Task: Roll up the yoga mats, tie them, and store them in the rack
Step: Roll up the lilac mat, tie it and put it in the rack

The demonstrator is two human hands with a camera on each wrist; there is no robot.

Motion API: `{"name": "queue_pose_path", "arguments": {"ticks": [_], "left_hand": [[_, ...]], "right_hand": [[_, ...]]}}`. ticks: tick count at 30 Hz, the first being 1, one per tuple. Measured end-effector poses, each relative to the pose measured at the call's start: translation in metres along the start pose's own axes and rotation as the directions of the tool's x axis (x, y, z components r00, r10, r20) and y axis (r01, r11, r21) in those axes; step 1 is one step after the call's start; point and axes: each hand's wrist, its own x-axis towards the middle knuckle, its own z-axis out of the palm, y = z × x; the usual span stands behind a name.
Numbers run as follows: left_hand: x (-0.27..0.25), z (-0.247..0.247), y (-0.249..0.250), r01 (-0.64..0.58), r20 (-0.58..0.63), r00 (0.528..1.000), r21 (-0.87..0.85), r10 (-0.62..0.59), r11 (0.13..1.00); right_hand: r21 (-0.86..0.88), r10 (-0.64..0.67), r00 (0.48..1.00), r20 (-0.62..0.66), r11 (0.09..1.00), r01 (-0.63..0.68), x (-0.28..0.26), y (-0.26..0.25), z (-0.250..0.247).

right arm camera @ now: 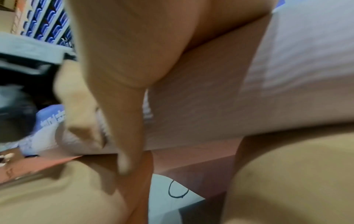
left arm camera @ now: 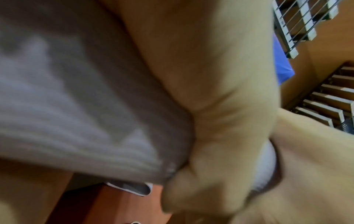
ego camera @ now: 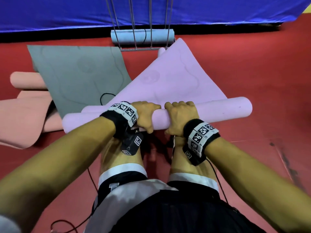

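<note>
I see the lilac yoga mat [ego camera: 171, 78] partly rolled: its near end is a thick, smooth tube lying crosswise on the red floor [ego camera: 252, 64] just ahead of my knees, while the unrolled stretch fans away toward the wire rack [ego camera: 143, 46]. A faint printed pattern shows on the flat part. My left hand [ego camera: 145, 115] and right hand [ego camera: 180, 117] sit side by side on the middle of the tube, nearly touching, fingers curled over the top and thumbs tucked at the near side, so both grip the roll. The left wrist view, blurred, shows the left hand [left arm camera: 220, 136] wrapped against the mat's ribbed surface [left arm camera: 76, 121]; the right wrist view shows the thumb [right arm camera: 126, 136] pointing down beside the mat [right arm camera: 249, 91] (too smeared to judge the fingertips). The tube runs out well past both hands on either side. A pale blue rolled mat [ego camera: 124, 37] already lies in the rack, a grey mat [ego camera: 75, 73] lies flat at left, over a pink mat [ego camera: 25, 106].
</note>
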Motion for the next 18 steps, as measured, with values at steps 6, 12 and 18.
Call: {"name": "queue_pose_path", "arguments": {"ticks": [6,12,18], "left_hand": [[0.012,-0.006,-0.007,-0.027,0.037,0.999,-0.107,0.031,0.994],[-0.006,0.002,-0.017,0.108,-0.202,0.976,0.144,-0.077,0.984],[-0.014,0.019,-0.016,0.178,-0.392,0.916,0.202,-0.087,0.963]], "right_hand": [[0.054,0.084,0.994,0.072,0.995,-0.088,0.013,0.002,-0.017],[0.077,0.078,0.985,0.154,0.993,-0.091,0.023,0.007,-0.031],[0.11,0.08,0.98,0.181,0.989,-0.101,0.03,0.009,-0.034]]}}
